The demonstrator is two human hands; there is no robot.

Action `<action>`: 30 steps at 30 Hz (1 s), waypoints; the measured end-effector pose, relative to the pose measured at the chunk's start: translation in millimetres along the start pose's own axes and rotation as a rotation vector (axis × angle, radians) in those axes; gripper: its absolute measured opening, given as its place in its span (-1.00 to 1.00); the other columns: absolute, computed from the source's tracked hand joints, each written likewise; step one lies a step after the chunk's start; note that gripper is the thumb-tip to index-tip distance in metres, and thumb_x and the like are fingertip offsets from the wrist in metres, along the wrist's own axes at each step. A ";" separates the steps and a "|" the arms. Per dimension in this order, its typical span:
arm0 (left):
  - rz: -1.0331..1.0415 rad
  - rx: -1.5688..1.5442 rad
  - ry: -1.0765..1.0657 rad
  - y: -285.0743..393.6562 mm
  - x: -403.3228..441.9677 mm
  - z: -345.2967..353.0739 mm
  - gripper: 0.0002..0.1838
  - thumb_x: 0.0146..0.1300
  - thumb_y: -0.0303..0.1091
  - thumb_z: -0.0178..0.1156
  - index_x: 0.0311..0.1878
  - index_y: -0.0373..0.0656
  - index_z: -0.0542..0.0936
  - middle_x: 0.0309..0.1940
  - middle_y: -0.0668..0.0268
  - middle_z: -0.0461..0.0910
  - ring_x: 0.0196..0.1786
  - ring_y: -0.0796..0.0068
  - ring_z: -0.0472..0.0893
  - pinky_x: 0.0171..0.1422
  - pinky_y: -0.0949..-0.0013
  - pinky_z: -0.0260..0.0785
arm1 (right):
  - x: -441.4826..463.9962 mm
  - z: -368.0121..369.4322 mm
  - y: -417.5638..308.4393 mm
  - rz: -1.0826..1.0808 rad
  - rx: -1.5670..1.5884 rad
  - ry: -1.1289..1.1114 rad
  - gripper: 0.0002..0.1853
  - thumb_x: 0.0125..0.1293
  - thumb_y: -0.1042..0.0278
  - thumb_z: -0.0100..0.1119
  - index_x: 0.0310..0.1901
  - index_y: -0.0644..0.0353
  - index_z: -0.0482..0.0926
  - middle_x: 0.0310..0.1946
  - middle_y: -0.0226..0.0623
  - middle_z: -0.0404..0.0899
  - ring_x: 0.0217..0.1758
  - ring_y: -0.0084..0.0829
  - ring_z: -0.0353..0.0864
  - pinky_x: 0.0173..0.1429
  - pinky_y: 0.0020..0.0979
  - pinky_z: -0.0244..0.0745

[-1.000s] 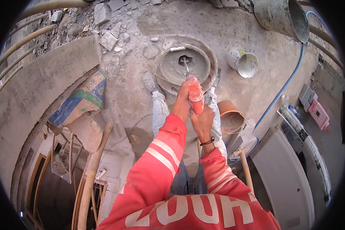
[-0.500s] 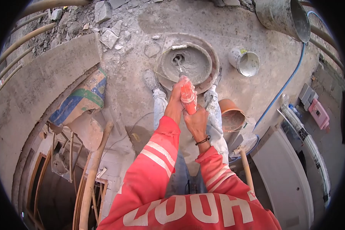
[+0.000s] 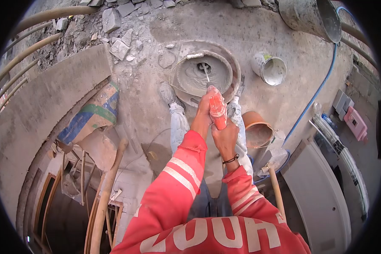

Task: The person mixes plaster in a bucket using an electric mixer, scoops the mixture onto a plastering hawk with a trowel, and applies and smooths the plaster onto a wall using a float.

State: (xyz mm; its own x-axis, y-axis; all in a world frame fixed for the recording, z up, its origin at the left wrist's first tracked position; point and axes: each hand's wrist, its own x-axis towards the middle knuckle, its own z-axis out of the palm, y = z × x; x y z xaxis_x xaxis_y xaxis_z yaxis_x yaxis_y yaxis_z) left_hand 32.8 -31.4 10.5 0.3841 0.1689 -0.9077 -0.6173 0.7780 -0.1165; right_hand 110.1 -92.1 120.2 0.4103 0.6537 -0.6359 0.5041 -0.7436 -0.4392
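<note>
Left hand (image 3: 204,107) clasps the drill (image 3: 217,108) at its front, right hand (image 3: 225,136) at its rear. I see its long axis pointing forward, slightly left; the shaft (image 3: 207,78) enters the mix (image 3: 219,78) toward the tub's far edge, left hand nearer.

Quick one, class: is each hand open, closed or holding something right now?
Left hand: closed around the front of the dust-smeared red handheld power drill.
Right hand: closed around the rear end of the same drill.
</note>
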 end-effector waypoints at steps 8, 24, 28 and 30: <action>-0.061 0.031 0.083 -23.3 10.0 1.5 -0.73 0.31 -0.09 0.21 -0.25 -0.10 0.52 -0.43 0.21 0.59 -0.45 0.21 0.65 -0.40 0.15 0.57 | -5.8 -2.6 16.8 0.089 0.055 0.004 -0.71 0.07 0.30 0.32 -0.31 0.41 0.64 -0.44 0.23 0.64 -0.27 0.23 0.66 -0.17 0.02 0.53; -0.104 0.022 0.064 -57.7 -15.7 -46.2 -0.71 0.29 -0.06 0.25 -0.17 -0.07 0.54 -0.37 0.22 0.61 -0.42 0.22 0.66 -0.37 0.16 0.57 | -48.1 3.9 31.6 0.178 0.067 -0.082 -0.71 0.07 0.34 0.34 -0.25 0.41 0.65 -0.41 0.18 0.66 -0.25 0.13 0.72 -0.20 -0.09 0.53; -0.121 0.040 0.069 -41.9 -26.2 -47.0 -0.70 0.28 -0.03 0.26 -0.19 -0.06 0.53 -0.38 0.29 0.58 -0.40 0.27 0.63 -0.34 0.19 0.55 | -52.6 8.4 24.9 0.155 0.086 -0.080 -0.69 0.03 0.29 0.36 -0.27 0.39 0.65 -0.47 0.21 0.64 -0.32 0.17 0.69 -0.25 -0.06 0.55; -0.118 0.043 0.075 -39.8 -30.8 -48.5 -0.69 0.27 -0.01 0.26 -0.18 -0.05 0.53 -0.37 0.28 0.59 -0.39 0.26 0.64 -0.34 0.18 0.55 | -55.6 15.0 26.5 0.150 0.117 -0.081 -0.69 0.02 0.30 0.36 -0.27 0.38 0.64 -0.48 0.22 0.63 -0.33 0.18 0.68 -0.27 -0.05 0.55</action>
State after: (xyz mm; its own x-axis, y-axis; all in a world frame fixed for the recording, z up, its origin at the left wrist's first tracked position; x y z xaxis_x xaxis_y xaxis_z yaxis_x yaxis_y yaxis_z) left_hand 12.2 -96.9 23.5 0.3990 0.0303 -0.9164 -0.5401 0.8154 -0.2082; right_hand 89.2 -150.3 134.3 0.4096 0.5247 -0.7463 0.3484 -0.8460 -0.4035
